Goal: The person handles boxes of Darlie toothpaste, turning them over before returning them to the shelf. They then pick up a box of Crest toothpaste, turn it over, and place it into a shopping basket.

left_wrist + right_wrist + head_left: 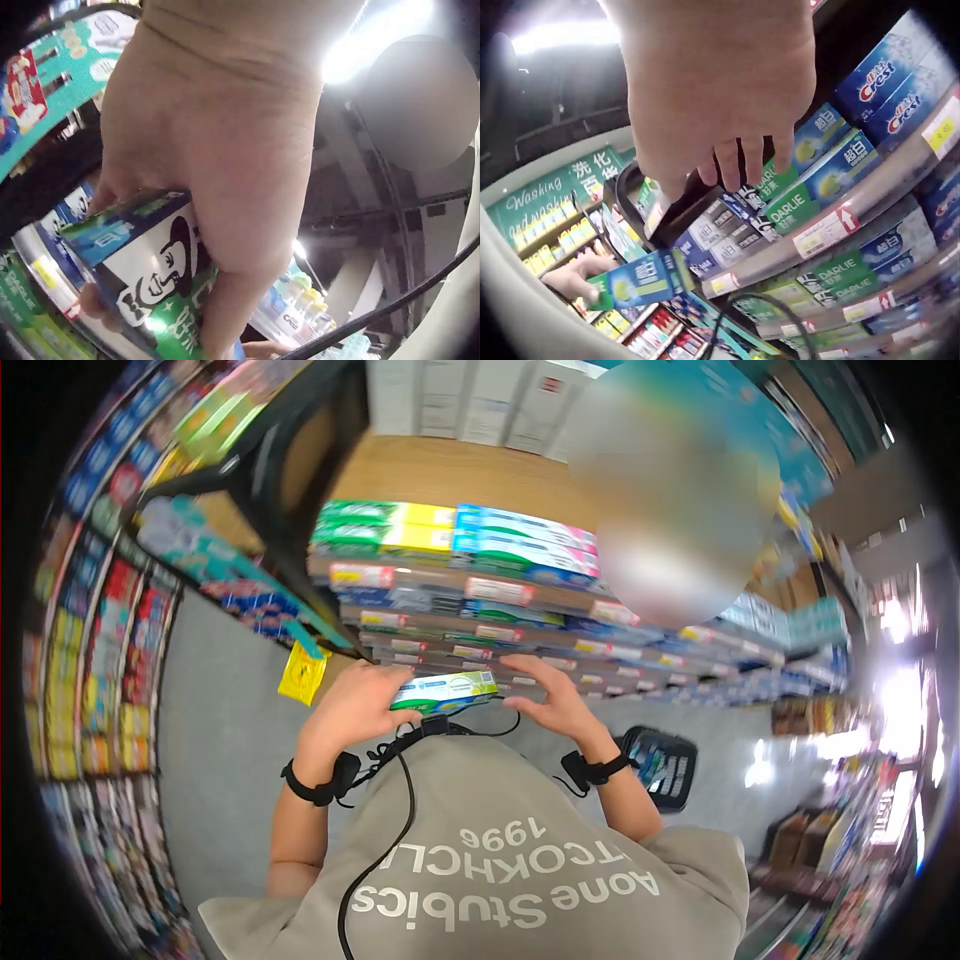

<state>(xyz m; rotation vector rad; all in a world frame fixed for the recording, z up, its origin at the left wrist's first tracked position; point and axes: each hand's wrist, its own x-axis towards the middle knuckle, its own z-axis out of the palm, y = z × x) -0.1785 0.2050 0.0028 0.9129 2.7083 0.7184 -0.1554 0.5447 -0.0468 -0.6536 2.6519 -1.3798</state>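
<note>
Nearest the camera, a grey printed shirt [520,860] and a black cable [385,860] are seen, with black wrist straps on both forearms. Just beyond, a toothpaste box [445,690] is held in front of the chest, its long axis lying left to right across the body and roughly parallel to the shelf edges. It is a slim rectangular carton of glossy printed card, green and white with a blue band; in the left wrist view a cartoon face in a top hat is shown on one panel.

The left hand [355,705] is closed round the box's left end, the thumb lying across one face and the fingers curled behind and under it, so the carton is gripped at that end. The right hand [550,695] is held at the box's right end with its fingers spread and only lightly bent; in the head view the fingertips appear just beside the carton, but actual contact cannot be told, and in the right wrist view that hand holds nothing. The box therefore lies to the left of the right hand's fingers, and the left hand is the one bearing it.

Farther off, tiered shelves [480,585] with price-tag strips carry rows of similar flat cartons. A yellow tag [300,672] hangs at far left, and a black basket [665,765] lies to the right.
</note>
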